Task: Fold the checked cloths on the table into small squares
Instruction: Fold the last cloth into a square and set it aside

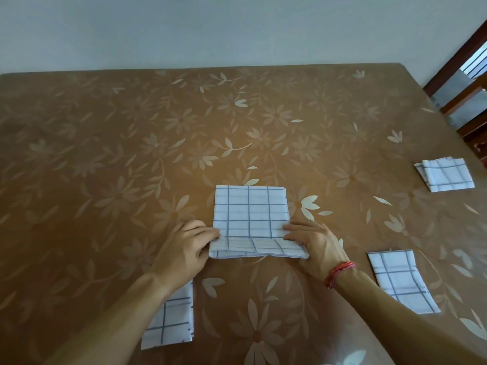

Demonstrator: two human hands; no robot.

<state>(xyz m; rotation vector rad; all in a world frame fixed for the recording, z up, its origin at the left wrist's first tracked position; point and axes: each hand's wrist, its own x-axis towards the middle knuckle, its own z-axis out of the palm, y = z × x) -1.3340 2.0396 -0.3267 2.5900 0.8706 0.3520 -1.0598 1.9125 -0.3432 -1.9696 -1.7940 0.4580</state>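
A table [131, 154] under a brown flowered cover meets a pale wall [184, 30]. Near its front edge lies the checked cloth [250, 214], its near strip turned over onto itself. Our left hand [184, 246] pinches the strip's left end with curled fingers, and our right hand [316, 246] pinches the right end. Three folded cloths lie apart: one under our left forearm [171, 320], one near right [400, 280], one far right [445, 175].
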